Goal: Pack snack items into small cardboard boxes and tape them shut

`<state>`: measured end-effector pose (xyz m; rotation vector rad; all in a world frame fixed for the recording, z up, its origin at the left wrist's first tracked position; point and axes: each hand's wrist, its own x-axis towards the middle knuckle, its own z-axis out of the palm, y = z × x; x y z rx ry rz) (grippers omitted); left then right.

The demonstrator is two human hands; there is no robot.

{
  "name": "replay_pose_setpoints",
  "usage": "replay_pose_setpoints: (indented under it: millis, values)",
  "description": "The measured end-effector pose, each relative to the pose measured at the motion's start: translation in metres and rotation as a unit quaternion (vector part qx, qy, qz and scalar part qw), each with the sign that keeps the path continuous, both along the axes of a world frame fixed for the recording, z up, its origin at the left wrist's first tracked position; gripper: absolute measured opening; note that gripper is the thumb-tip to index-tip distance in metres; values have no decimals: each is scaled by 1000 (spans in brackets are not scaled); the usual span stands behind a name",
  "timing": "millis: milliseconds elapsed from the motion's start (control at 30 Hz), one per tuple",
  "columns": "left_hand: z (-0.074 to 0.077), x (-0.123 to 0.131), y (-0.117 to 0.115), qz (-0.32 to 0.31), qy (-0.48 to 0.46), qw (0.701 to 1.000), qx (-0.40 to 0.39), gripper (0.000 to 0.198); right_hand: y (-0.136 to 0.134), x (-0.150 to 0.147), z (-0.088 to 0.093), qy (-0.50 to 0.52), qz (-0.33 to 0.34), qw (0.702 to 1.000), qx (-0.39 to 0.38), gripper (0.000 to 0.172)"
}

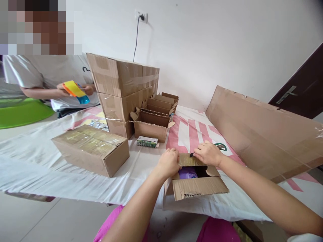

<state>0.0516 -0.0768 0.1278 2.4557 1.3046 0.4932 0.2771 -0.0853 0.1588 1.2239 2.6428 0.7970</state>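
A small cardboard box [199, 186] stands open near the table's front edge, its front flap folded outward. Inside it lies a purple item [188, 173]; the rest of the interior is dark. My left hand [170, 162] is closed on the box's left rear corner, fingers bent over the cardboard. At the rear flap, my right hand [207, 153] pinches a small dark piece [191, 155] against the cardboard; what that piece is I cannot make out. Green-handled scissors [220, 146] lie just behind my right hand, partly hidden by it.
Taped boxes [108, 75] are stacked at centre left, beside a row of open boxes [151, 128]. A closed box [91, 148] lies left, a small green-white carton [147, 141] mid-table. A large cardboard panel [262, 131] leans right. Across the table, a person [45, 74] holds a yellow item.
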Motion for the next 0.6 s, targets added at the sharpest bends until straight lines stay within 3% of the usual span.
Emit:
replay_pose_setpoints:
  millis: [333,600]
  values:
    - [-3,0,1,-2,-9,1000,-7,26,22,4,3,-11,36,997,-68,35]
    - [-5,0,3,-14,-13,1000,-15,26,16,8,-3,-12,59,996,-60,34]
